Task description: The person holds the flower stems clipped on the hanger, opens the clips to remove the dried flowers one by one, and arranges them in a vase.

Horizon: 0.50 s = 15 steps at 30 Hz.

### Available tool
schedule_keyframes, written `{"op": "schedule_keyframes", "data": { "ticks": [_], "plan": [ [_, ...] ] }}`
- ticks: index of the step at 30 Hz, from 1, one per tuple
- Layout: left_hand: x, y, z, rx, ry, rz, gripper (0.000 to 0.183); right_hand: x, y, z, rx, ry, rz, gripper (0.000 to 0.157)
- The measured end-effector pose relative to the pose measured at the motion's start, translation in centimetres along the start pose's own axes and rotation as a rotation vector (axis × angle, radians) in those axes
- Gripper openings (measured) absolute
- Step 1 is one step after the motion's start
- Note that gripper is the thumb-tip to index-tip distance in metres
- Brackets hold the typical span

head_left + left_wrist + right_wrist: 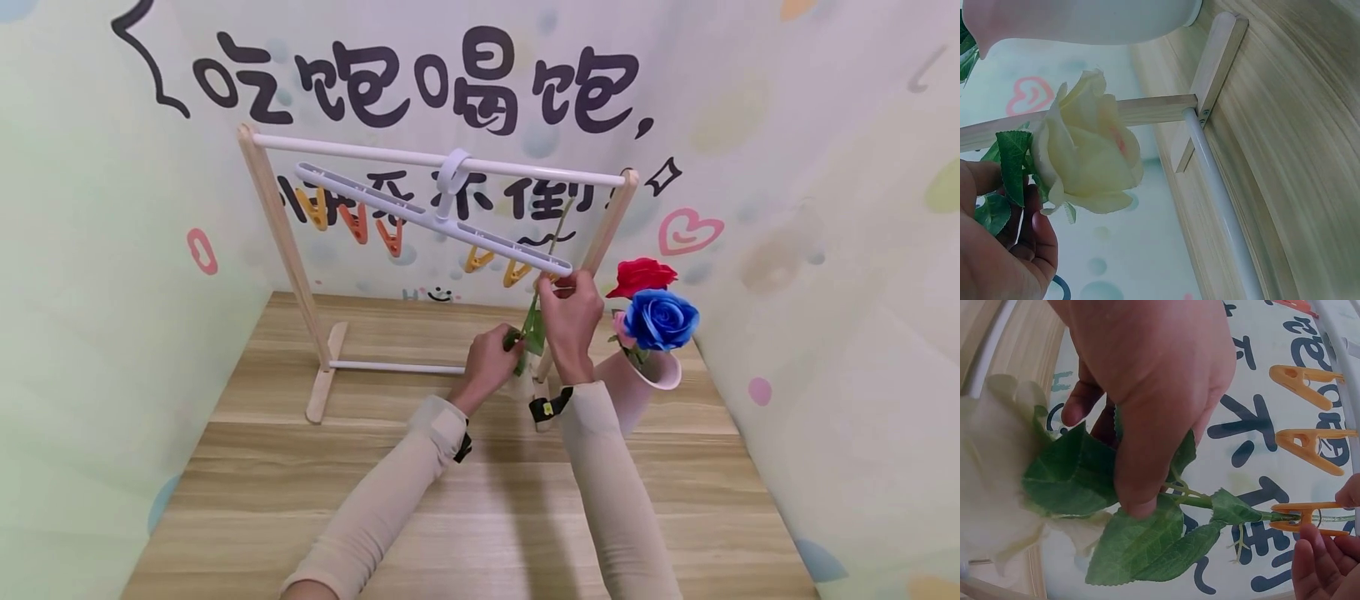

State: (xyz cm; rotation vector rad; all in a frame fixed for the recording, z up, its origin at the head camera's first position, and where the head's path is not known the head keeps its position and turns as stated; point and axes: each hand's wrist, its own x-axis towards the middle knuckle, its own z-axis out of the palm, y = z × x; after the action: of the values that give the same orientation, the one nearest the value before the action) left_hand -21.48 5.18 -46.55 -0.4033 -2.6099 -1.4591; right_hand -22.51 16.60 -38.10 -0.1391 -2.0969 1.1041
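Observation:
A white rose [1091, 150] hangs bloom down, its green leaves [1141, 540] along the stem. My left hand [491, 362] pinches the stem near the leaves, just above the bloom. Up at the low right end of a tilted white clip hanger [408, 206], my right hand [572, 321] pinches a yellow clip [1285, 525] between thumb and fingers. The stem passes through that clip's jaws, and its end sticks up past the hanger in the head view. In the head view the bloom is mostly hidden behind my left hand.
The hanger hooks over the top bar [352, 150] of a wooden rack [281, 242]. Several orange [354, 223] and yellow clips [477, 259] hang along it. Right of the rack, a pale pink vase [626, 387] holds a red rose [643, 277] and a blue rose [662, 319].

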Motion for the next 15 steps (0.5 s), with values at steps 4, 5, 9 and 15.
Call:
{"op": "schedule_keyframes", "data": {
  "ticks": [4, 5, 9, 15],
  "plan": [
    [-0.01, -0.03, -0.09, 0.002, -0.003, 0.003, 0.016, -0.05, -0.16, 0.12, 0.018, 0.011, -0.003, 0.026],
    [-0.01, -0.05, -0.11, 0.004, -0.005, 0.002, 0.016, -0.07, -0.16, 0.18, 0.022, 0.015, -0.002, 0.025],
    [-0.04, -0.13, -0.17, 0.006, -0.014, -0.001, 0.016, -0.13, -0.02, 0.45, 0.041, 0.034, -0.009, 0.023],
    [-0.04, -0.08, -0.36, -0.009, -0.02, -0.005, 0.016, -0.17, 0.01, 0.69, 0.073, 0.063, -0.016, 0.022]
  ]
}}
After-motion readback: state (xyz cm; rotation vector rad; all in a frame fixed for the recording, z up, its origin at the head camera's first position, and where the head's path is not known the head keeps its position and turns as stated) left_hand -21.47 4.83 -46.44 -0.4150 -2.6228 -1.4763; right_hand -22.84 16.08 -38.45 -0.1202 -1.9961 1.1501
